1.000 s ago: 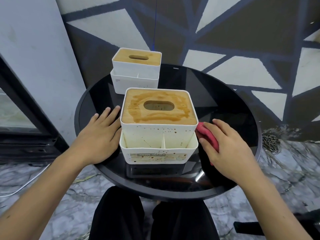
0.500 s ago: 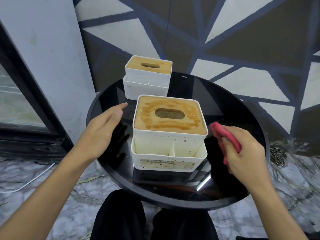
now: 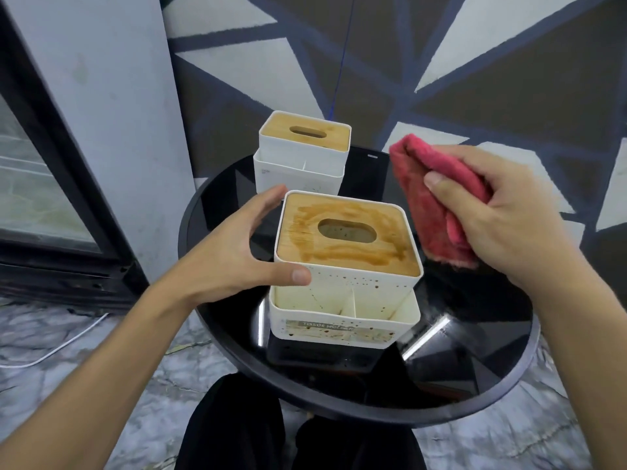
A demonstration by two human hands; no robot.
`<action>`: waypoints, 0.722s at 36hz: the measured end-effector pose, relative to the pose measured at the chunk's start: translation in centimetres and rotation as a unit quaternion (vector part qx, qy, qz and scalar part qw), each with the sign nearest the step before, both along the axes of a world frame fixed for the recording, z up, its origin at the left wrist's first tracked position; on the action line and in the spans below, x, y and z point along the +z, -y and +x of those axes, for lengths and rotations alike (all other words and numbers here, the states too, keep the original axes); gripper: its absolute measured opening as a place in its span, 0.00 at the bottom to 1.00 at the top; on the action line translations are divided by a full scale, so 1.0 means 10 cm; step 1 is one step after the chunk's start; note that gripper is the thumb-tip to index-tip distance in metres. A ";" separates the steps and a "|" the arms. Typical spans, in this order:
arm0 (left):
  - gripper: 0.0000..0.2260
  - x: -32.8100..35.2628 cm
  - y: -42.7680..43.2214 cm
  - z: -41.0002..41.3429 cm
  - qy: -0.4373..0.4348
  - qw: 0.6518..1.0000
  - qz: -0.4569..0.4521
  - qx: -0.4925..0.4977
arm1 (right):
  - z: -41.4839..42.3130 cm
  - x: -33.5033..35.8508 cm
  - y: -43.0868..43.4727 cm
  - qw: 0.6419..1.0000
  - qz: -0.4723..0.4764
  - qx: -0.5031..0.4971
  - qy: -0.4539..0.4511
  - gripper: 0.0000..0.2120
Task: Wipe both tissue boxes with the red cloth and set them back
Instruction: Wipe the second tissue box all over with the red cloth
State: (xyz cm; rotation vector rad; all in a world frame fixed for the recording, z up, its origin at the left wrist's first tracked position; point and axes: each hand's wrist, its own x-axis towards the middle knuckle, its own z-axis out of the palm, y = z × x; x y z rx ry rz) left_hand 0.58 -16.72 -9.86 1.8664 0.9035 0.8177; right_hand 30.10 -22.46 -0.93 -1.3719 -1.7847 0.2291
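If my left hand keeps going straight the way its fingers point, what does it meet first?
The left hand would most likely meet the left wall of the near stained tissue box; its thumb is already at the front corner. Whether the fingers would instead slip behind it toward the far tissue box is unclear.

Near tissue box (image 3: 346,286): white plastic, apparently; stained wooden lid. Table (image 3: 475,334): glossy black. Cloth (image 3: 437,198): red, fuzzy.
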 end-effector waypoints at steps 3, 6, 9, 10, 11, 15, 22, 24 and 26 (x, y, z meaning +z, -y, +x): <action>0.46 0.03 0.00 0.05 0.020 1.000 0.008 -0.023 | -0.19 0.08 -0.13 0.999 -0.021 0.035 0.034 0.15; 0.41 0.03 0.00 0.08 0.028 0.999 0.015 -0.027 | -0.35 0.09 -0.26 0.993 -0.056 0.057 0.090 0.14; 0.42 -0.02 0.00 0.10 0.050 0.999 0.006 -0.016 | -0.48 0.07 -0.40 0.984 -0.080 0.069 0.141 0.15; 0.43 -0.03 0.01 0.11 0.059 0.998 0.001 -0.013 | -0.52 0.06 -0.44 0.981 -0.086 0.073 0.155 0.14; 0.43 -0.04 0.01 0.11 0.064 0.998 -0.002 -0.010 | -0.55 0.04 -0.48 0.978 -0.090 0.076 0.170 0.14; 0.44 -0.05 0.02 0.12 0.068 0.998 -0.004 0.003 | -0.65 -0.04 -0.59 0.963 -0.098 0.089 0.237 0.15; 0.46 -0.05 0.02 0.13 0.069 0.998 -0.011 0.011 | -0.69 -0.12 -0.66 0.951 -0.076 0.099 0.282 0.17; 0.46 -0.06 0.02 0.13 0.071 0.997 -0.013 0.012 | -0.68 -0.13 -0.66 0.952 -0.067 0.101 0.282 0.17; 0.47 -0.06 0.02 0.14 0.074 0.997 -0.014 0.013 | -0.68 -0.14 -0.64 0.953 -0.060 0.107 0.278 0.17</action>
